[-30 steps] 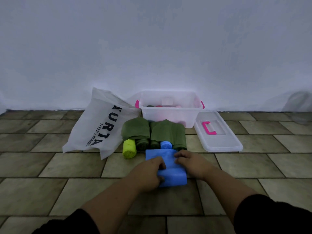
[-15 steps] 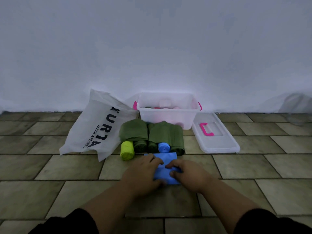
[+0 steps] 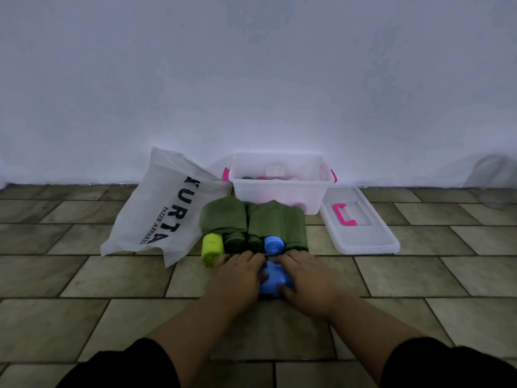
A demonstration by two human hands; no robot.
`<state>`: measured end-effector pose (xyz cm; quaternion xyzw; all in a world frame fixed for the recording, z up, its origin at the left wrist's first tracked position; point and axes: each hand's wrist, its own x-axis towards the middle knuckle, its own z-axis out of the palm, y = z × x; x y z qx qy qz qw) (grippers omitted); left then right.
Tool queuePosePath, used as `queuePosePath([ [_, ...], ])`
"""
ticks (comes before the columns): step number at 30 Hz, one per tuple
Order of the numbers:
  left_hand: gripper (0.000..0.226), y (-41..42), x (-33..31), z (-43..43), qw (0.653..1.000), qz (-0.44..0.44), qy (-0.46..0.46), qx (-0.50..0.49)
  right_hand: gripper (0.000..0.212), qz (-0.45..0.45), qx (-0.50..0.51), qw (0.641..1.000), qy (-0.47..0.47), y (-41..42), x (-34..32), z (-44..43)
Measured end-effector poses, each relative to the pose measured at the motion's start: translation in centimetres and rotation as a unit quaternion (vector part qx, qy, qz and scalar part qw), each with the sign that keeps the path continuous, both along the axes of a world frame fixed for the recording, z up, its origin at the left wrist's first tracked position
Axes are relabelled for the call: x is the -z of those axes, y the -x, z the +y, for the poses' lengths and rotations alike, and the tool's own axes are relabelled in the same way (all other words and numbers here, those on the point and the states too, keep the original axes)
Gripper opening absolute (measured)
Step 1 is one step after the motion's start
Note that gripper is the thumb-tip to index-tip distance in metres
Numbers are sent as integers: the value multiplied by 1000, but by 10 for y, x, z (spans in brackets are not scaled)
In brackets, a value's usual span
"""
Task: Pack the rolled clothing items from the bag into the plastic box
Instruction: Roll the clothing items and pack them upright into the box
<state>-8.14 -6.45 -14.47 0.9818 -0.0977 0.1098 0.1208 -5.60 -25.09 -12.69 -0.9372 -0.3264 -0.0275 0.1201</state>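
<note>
Both hands, left hand (image 3: 237, 275) and right hand (image 3: 305, 278), sit low-center with fingers curled on the blue cloth (image 3: 274, 281), probably keeping it tight for the box (image 3: 279, 191) above, bag (image 3: 162, 208) center-left.

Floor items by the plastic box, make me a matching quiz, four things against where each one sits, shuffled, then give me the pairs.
Things:
1. white bag
2. box lid
3. lime roll
4. blue cloth

Places:
A. flat on the floor, right of the plastic box
B. left end of the row of rolls
C. between the left hand and right hand
D. left of the box, near the wall

Pairs: 1-D, 2-A, 3-B, 4-C
</note>
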Motion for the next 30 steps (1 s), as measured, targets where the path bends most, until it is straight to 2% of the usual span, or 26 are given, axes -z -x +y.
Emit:
queuePosePath([
  [2,23,-3,-2,-1,999,20,-12,-23,50,-7,-32,999,7,3,1,4],
  [4,27,-4,-4,-3,997,32,-6,-70,41,-5,-23,1000,17,3,-3,7],
  [6,37,-1,-10,-8,979,32,110,-169,38,1,2,1000,25,0,-6,11],
  [7,46,1,-14,-11,949,41,212,-231,38,14,17,999,29,-1,-8,13],
  [8,56,2,-18,-15,899,60,327,-285,37,34,35,998,30,-2,-10,15],
  [10,65,1,-24,-26,756,144,533,-352,35,90,77,993,19,-4,-13,17],
  [11,62,3,-24,-33,682,194,610,-353,35,116,96,989,13,-4,-15,19],
  [12,57,5,-24,-40,623,234,663,-343,36,141,114,983,8,-3,-17,20],
  [13,53,7,-24,-46,586,256,693,-333,35,167,131,977,-3,-1,-18,21],
  [14,53,8,-24,-50,574,265,702,-328,33,195,148,969,-23,2,-19,22],
  [15,53,8,-22,-52,578,266,699,-327,31,223,163,960,-49,5,-18,23],
  [18,56,3,-21,-47,617,252,664,-339,24,286,177,934,-118,18,-15,22],
  [20,56,3,-20,-43,622,253,657,-343,18,323,167,916,-167,28,-12,22],
  [22,51,5,-15,-38,614,251,668,-338,16,352,171,894,-217,34,-11,21],
  [23,46,7,-13,-36,596,249,687,-332,17,366,182,880,-243,35,-12,20],
  [25,37,8,-15,-36,553,254,729,-313,22,408,205,839,-295,32,-16,18],
  [27,33,7,-19,-38,522,263,758,-290,18,484,209,765,-370,25,-20,15],
  [28,32,4,-22,-40,523,260,763,-278,16,523,203,724,-403,21,-22,14],
  [29,33,0,-27,-40,537,251,760,-266,17,548,194,696,-423,16,-25,12],
  [30,35,-6,-33,-40,564,240,748,-255,17,559,187,685,-429,9,-28,9],
])
